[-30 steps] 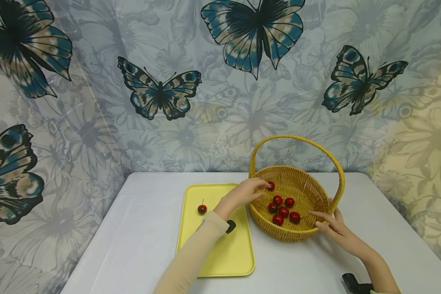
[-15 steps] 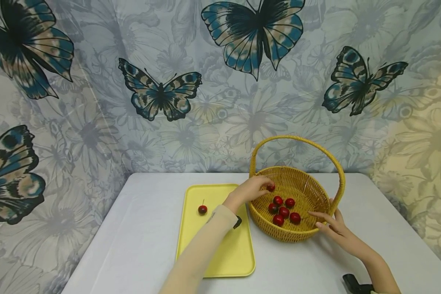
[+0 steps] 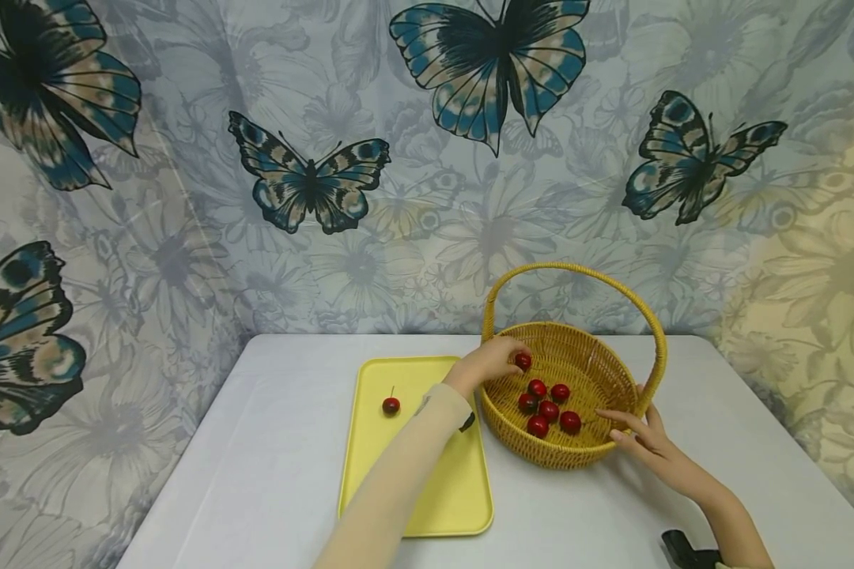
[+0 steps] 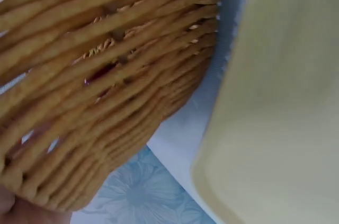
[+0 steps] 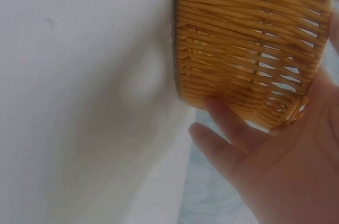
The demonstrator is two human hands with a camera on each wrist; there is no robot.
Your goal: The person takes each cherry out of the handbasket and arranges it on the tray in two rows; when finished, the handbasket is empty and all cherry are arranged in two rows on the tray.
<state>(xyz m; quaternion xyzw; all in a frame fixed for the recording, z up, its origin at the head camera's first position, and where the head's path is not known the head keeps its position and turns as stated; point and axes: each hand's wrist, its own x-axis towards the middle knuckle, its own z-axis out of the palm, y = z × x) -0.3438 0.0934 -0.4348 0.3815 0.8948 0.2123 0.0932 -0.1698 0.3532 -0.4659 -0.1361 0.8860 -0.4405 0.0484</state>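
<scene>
Left hand point(image 3: 489, 363), reaching over the near-left rim of the basket, fingers bent and pinching a red cherry point(image 3: 523, 362) between fingertips and thumb; whether this fruit also touches the weave cannot be told. Right hand point(image 3: 651, 452), on the opposite side, gripping the basket's edge, with a finger laid over the rim and others against the outer wall, as the right wrist view confirms.

Wicker basket point(image 3: 565, 458), golden yellow and round, standing on the table between the hands; its arched handle point(image 3: 576, 268) rises above the bowl. Within it, below the pinched fruit, lies a cluster of six dark red cherries point(image 3: 549, 411), several in contact. In the left wrist view, the slats occupy the upper left, and a trace of red shows through a gap.

Yellow tray point(image 3: 441, 506), rectangular with rounded corners, just to the left of the basket, partly covered by the beige sleeve point(image 3: 391, 482) of the left arm. A single cherry with an upright stem point(image 3: 391, 406) rests on its left part.

White table point(image 3: 256, 458) beneath all; behind, a grey-blue floral backdrop point(image 3: 427, 276) printed with large blue and black butterflies point(image 3: 311, 183).
</scene>
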